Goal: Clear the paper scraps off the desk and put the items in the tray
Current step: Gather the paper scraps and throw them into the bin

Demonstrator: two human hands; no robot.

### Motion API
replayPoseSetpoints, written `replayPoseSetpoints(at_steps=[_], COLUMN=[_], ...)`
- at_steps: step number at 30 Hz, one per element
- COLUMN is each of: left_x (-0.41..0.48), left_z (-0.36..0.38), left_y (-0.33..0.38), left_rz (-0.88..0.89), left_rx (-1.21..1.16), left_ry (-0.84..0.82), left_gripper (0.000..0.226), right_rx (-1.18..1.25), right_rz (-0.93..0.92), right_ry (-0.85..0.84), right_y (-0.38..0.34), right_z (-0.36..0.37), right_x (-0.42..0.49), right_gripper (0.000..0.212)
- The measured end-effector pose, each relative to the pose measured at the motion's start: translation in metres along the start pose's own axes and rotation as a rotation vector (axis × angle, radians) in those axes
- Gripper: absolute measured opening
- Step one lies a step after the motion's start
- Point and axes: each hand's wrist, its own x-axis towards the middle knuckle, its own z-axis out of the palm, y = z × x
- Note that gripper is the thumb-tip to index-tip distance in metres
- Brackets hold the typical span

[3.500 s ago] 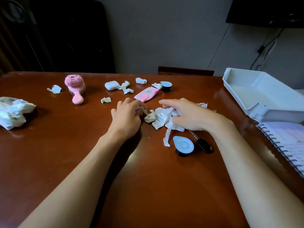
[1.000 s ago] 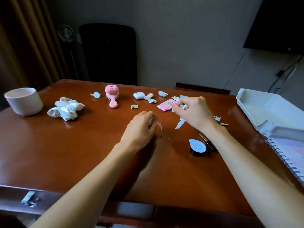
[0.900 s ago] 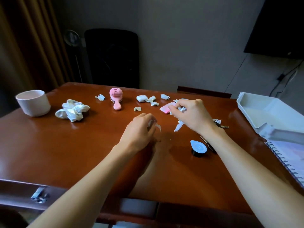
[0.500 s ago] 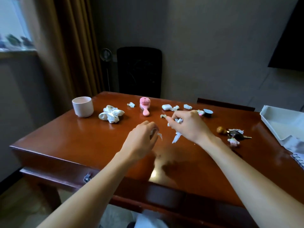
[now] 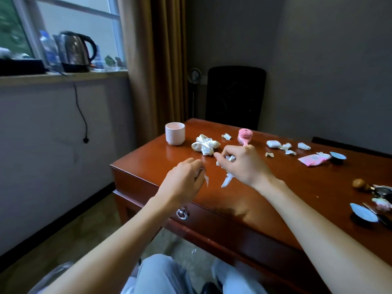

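Gripping torn paper scraps [image 5: 228, 159], both hands are raised just above the tabletop [image 5: 265, 198] near its front left corner. The scraps are small, white, creased and ragged at the edges.

Right hand [image 5: 246, 166]: fingers and thumb curled round a bunch of scraps, with one long strip [image 5: 226, 181] hanging below the palm. Left hand [image 5: 180, 183]: fingers curled round a smaller bunch, with one torn end [image 5: 205, 180] sticking out at the fingertips. The two hands are close together but do not touch.

Loose scraps lie on the tabletop beyond the hands. One [image 5: 226, 136] lies between a crumpled white wad [image 5: 204, 146] and a pink brush [image 5: 245, 136]. One [image 5: 269, 154] lies alone to the right of the right hand. Several [image 5: 303, 146] lie just right of a white earbud case [image 5: 273, 143].

Containers: a white cup [image 5: 175, 133] stands upright at the far left corner, just beside the wad; its contents cannot be told. A dark pod [image 5: 338, 157] with a blue lid sits beside a pink packet [image 5: 312, 160]. A second pod [image 5: 363, 213] sits at the right edge, near a bunch of keys [image 5: 380, 192]. Both pods are lidded.

All loose scraps lie well apart from the left hand and nearer the right.
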Motion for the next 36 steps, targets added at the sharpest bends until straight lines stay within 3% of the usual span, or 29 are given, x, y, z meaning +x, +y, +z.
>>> replayPoseSetpoints(at_steps=[24,28,36], left_x=[-0.145,-0.174,-0.240], left_z=[-0.073,-0.068,-0.059], left_y=[-0.163,-0.195,-0.248], left_rz=[-0.387,-0.469,-0.625], left_rx=[0.155,0.180,0.252], left_ry=[0.117,0.134,0.144], left_gripper=[0.012,0.013,0.018], right_rx=[0.203,0.257,0.275], right_rz=[-0.266,-0.226,-0.159], right_ry=[-0.286,-0.319,-0.496], right_y=[-0.151,-0.168,-0.196], right_z=[0.202,0.251,0.337], right_x=[0.032,0.021,-0.008], right_gripper=[0.029,0.039,0.039])
